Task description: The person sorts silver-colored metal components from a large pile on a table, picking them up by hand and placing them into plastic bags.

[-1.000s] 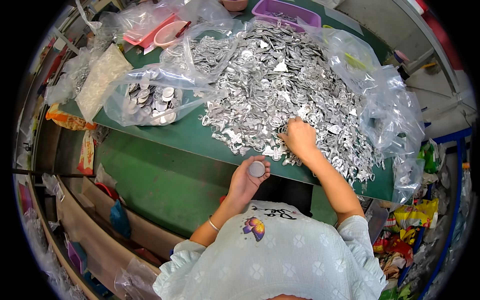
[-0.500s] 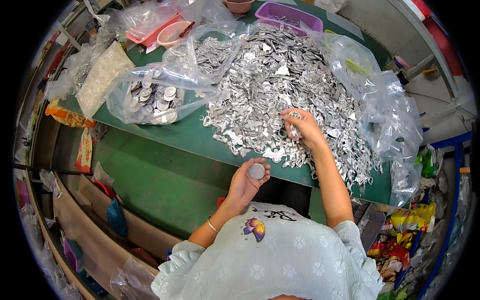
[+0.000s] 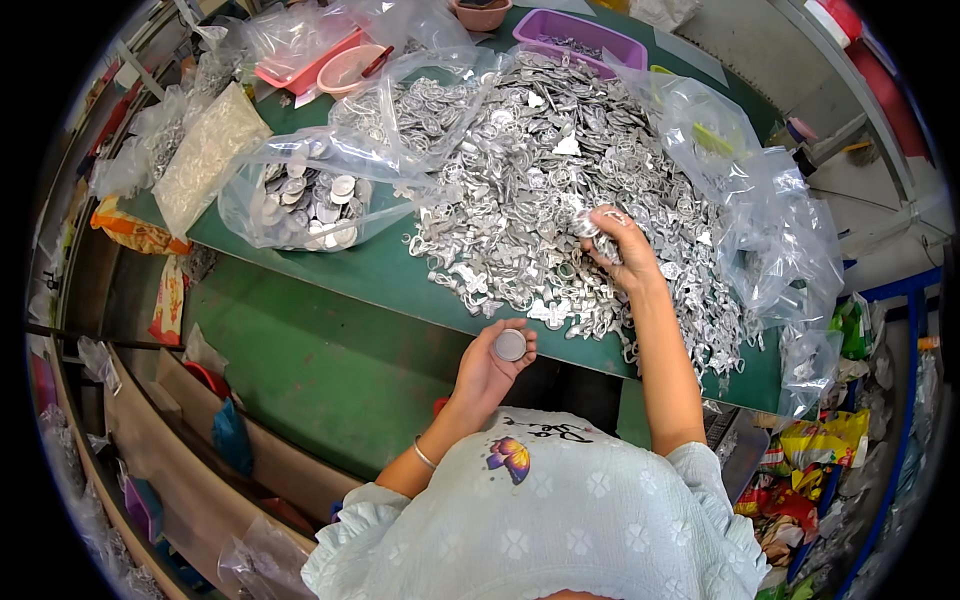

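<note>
Over the table's front edge, my left hand (image 3: 490, 362) is turned palm up, its fingers curled round a round flat metal disc (image 3: 510, 345). Farther right, my right hand (image 3: 622, 248) is at a big heap of small silver metal pieces (image 3: 520, 200). Its thumb and fingers close on several of these pieces (image 3: 588, 224); their exact shapes are hard to make out. The heap mixes rings, crosses and flat shapes. Left of it, a clear plastic bag (image 3: 240, 205) lies open with round metal discs (image 3: 318, 205) inside.
A purple basket (image 3: 600, 38) stands behind the heap. Pink trays (image 3: 310, 68) and a filled clear bag (image 3: 205, 155) are at the far left. Crumpled plastic sheeting (image 3: 785, 230) covers the table's right side. Below left are brown shelf boards (image 3: 215, 450).
My right hand has moved slightly right and turned, with metal pieces now bunched at its fingertips. My left hand has stayed nearly still with its disc.
</note>
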The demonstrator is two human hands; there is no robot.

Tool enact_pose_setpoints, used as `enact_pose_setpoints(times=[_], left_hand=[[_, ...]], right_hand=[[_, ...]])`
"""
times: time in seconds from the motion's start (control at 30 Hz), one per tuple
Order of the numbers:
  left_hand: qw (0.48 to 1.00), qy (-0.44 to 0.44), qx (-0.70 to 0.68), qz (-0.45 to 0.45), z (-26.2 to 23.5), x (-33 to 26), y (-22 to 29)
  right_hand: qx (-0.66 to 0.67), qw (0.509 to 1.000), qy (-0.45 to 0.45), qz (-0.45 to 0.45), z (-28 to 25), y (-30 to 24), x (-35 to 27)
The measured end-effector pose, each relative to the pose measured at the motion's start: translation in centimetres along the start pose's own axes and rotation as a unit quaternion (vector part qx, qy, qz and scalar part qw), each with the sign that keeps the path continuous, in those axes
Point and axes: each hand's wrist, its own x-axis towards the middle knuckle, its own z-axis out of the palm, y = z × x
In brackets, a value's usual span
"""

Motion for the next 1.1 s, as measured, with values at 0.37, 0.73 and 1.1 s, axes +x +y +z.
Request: enact_pose_setpoints(times=[0.37,0.73,1.1], left_hand=[[1.0,-0.022,-0.008,0.006,-0.5,0.1,0.0],[1.0,-0.007,-0.004,0.024,-0.6,-0.1,0.6],[1.0,-0.004,-0.004,0.021,-0.2,-0.3,0.5]], right_hand=[[-0.515,0.847,0.088,-0.101,1.0,-0.2,2.6],[-0.262,0.961,0.045,-0.079,0.5,-0.5,4.4],[-0.537,0.841,0.062,-0.03,2.3,0.4,8.2]])
